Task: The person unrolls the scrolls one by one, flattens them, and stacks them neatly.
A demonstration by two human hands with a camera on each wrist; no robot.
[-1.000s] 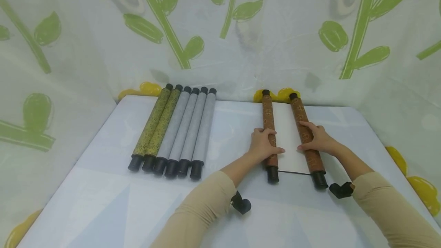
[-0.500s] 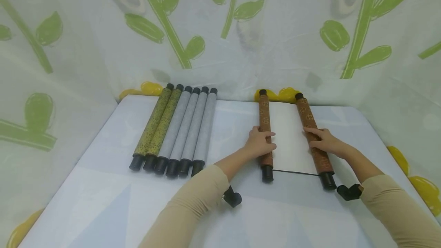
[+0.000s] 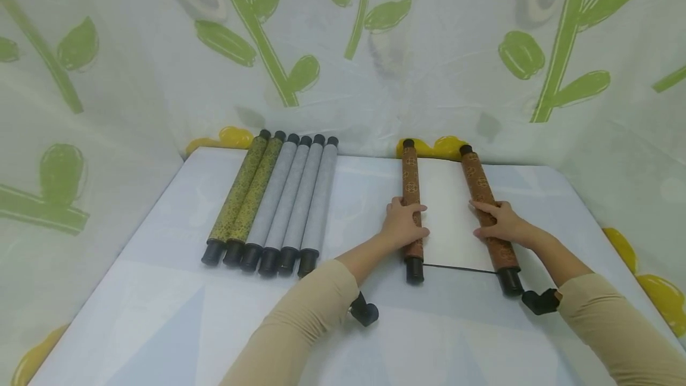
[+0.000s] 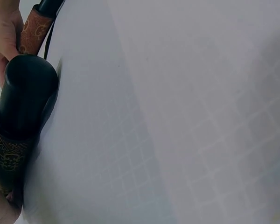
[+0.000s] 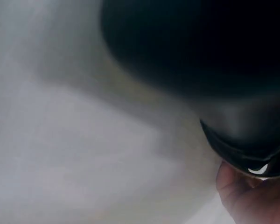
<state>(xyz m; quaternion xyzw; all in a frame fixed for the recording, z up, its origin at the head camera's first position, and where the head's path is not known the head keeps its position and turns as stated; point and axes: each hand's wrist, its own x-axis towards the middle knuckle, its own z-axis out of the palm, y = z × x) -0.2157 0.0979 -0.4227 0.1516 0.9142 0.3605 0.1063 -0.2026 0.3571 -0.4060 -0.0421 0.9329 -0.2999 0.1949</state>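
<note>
A partly unrolled scroll lies on the table's right half, with white paper (image 3: 447, 213) showing between its two brown patterned rollers. My left hand (image 3: 403, 225) grips the left roller (image 3: 410, 183), thumb and fingertips reaching over onto its paper side. The right roller (image 3: 476, 179) is slightly tilted, and my right hand (image 3: 502, 224) grips it from the outer side. In the left wrist view, a black end knob (image 4: 28, 88) juts past my left hand at the lower left. Another black knob (image 5: 200, 42) fills much of the right wrist view, blurred, with part of my right hand below.
Left of the scroll, two yellow-green rolled scrolls (image 3: 241, 195) and several grey ones (image 3: 300, 195) lie side by side on the white table (image 3: 161, 326). A curtain (image 3: 429, 76) with leaf prints hangs behind the table's back edge.
The two rollers have moved apart, left one leftward and right one rightward, so a wider strip of paper shows. During the last half second they have hardly moved.
</note>
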